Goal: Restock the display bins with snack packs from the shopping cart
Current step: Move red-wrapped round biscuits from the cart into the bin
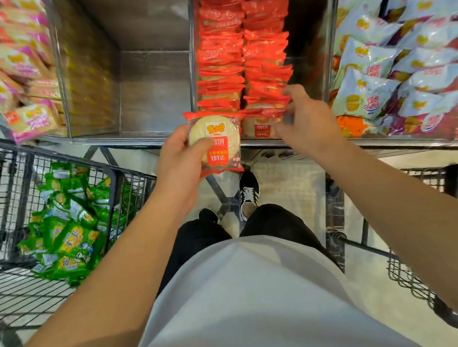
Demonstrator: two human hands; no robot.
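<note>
Cart: the wire cart stood at my near left, with green packs piled in its right corner.
Bins: four clear bins ran left to right across the far side.
Pink packs: these filled the leftmost bin.
Empty bin: the next one showed only its bare floor.
Red rows: two rows of red packs stood on edge in the third bin, crowding its near end.
White bags: they lay heaped in the right bin.
Left hand: my left hand was closed around a red pack, held just over the near rim of the third bin.
Right hand: my right hand was half open, fingertips touching the nearest packs of the right row; it was blurred, so I could not tell whether it gripped one.
</note>
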